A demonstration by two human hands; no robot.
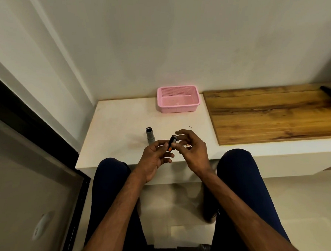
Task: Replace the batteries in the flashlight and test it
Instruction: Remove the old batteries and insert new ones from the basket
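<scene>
While the grey flashlight body stands open end up on the white table, probably awaiting cells, the left hand pinches a dark battery holder, its long axis tilted up and away, over the table's near edge. The right hand, fingers loosely curled, steadies its top.

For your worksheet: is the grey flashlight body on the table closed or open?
Open: the flashlight body lies capless, its dark hollow end showing.
</scene>
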